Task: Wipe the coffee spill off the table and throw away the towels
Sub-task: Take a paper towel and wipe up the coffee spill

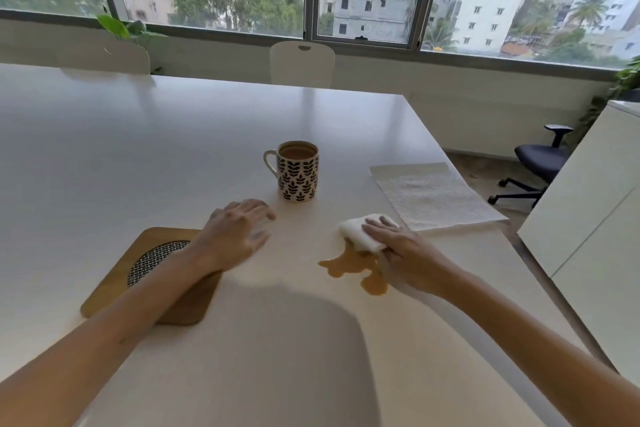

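The table [173, 135] has a smooth white top with a soft sheen. The mug [297, 170] looks like glazed ceramic, glossy, with a printed leaf pattern. The trivet [114, 282] is of light wood (its round centre is a woven mesh). The flat paper towel [434, 196] is matt and embossed; the folded towel [358, 230] is soft white paper. The coffee spill [353, 265] lies wet and shiny.

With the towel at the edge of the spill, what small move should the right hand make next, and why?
Probably draw the folded towel under the right hand toward the person, across the coffee spill. The towel touches only the puddle's far edge; most of it lies uncovered.
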### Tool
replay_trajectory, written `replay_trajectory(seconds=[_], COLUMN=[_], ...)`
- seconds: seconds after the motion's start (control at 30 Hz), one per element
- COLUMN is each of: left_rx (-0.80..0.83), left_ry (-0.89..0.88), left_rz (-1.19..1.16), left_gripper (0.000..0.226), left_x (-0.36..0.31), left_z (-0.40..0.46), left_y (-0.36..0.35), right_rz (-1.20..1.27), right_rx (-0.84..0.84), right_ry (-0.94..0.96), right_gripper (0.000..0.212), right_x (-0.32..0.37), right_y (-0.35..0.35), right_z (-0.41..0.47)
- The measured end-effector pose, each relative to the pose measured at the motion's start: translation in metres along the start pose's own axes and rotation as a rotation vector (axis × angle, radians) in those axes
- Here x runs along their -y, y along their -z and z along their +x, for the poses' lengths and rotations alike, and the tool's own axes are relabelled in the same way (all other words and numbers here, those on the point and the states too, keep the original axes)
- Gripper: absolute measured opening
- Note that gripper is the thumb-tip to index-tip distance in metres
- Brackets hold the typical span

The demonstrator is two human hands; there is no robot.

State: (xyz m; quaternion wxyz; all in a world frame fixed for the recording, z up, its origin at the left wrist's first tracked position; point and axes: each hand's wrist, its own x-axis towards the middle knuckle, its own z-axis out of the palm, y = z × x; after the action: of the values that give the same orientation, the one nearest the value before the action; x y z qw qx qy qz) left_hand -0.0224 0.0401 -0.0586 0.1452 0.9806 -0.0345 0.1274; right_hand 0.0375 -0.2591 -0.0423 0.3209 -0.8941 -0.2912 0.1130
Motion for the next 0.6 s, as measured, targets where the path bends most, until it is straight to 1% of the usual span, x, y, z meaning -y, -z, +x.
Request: replay_trajectory(seconds=[0.03,0.07,0.1,0.27,0.37,0.43,0.53,0.57,0.6], left_rx=[0.014,0.017,0.016,0.015,0.011,0.012,0.026,0.030,0.032], left_ry=[0.002,-0.003,-0.007,-0.025,-0.031,-0.032,-0.007,-0.003,-0.003], left_rz=[-0.009,-0.023,-0.046,-0.107,-0.109,-0.109,-0.109,-0.113,-0.116], left_gripper=[0.027,0.025,0.024,0.022,0.023,0.024,0.025,0.025,0.025], left_x=[0.005,0.009,0.012,0.017,0.017,0.016,0.015,0.015,0.015], left_z=[-0.002,-0.004,-0.005,-0.007,-0.007,-0.007,-0.008,-0.008,-0.009], left_y=[0.000,-0.001,-0.002,-0.005,-0.005,-0.004,-0.003,-0.003,-0.002], right_rz=[0.133,0.216,0.237,-0.175,-0.354,-0.412,-0.325,-0.222,-0.055], right_rx=[0.089,0.161,0.195,0.316,0.311,0.305,0.317,0.309,0.278], right_ry=[-0.038,-0.050,-0.037,0.106,0.159,0.154,0.102,0.079,0.048], right_gripper=[0.052,0.050,0.050,0.056,0.055,0.055,0.051,0.049,0.046], right_x=[0.005,0.010,0.011,0.014,0.011,0.010,0.014,0.017,0.020], right_y=[-0.001,-0.004,-0.005,-0.010,-0.020,-0.023,-0.019,-0.018,-0.016], right_z=[-0.002,-0.005,-0.007,-0.017,-0.027,-0.030,-0.028,-0.028,-0.029])
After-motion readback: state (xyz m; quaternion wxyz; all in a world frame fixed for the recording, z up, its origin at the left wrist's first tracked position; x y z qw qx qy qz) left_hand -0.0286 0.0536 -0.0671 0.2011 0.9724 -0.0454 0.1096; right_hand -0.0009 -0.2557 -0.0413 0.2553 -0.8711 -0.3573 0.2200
